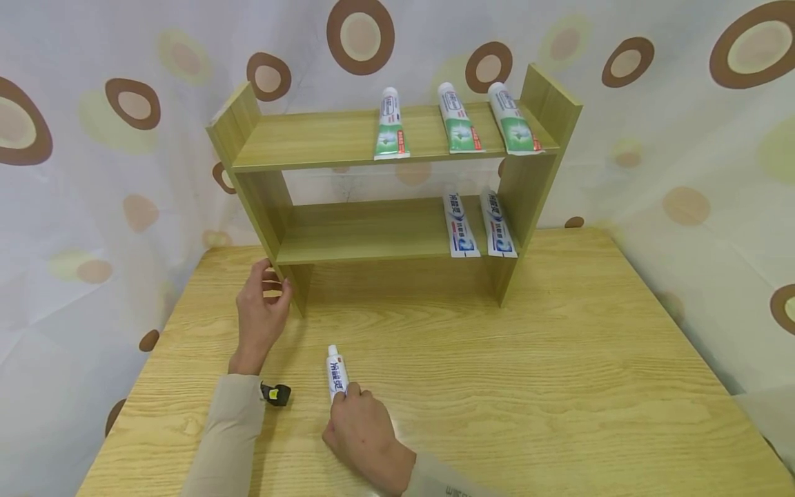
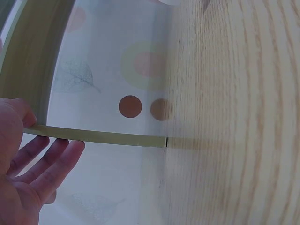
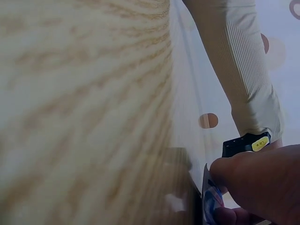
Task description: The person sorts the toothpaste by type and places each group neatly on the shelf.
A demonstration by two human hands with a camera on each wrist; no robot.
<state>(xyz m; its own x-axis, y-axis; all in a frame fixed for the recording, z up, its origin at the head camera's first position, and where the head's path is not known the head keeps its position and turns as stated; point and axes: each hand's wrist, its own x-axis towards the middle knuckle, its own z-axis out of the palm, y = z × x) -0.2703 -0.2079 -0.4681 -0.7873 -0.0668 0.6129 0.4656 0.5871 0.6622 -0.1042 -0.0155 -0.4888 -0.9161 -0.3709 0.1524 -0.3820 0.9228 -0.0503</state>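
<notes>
My left hand [image 1: 263, 314] is at the left side panel of a small wooden shelf [image 1: 360, 250]. In the left wrist view, the thumb of that hand [image 2: 21, 159] lies on one side of the panel's edge [image 2: 108, 137] and the fingers on the other. Low in the head view, my right hand [image 1: 365, 433] grips a white toothpaste tube [image 1: 337, 373] with blue lettering, its cap pointing toward the shelf. The right wrist view shows part of the tube [image 3: 212, 201] beside the fingers; my palm hides the rest.
Three green-and-white toothpaste tubes [image 1: 390, 128] lie on the top board, toward its middle and right. Two blue-and-white tubes [image 1: 460, 226] lie at the right of the middle board. The shelf stands on a wood-grain table [image 1: 559, 386] before a patterned curtain [image 1: 428, 34].
</notes>
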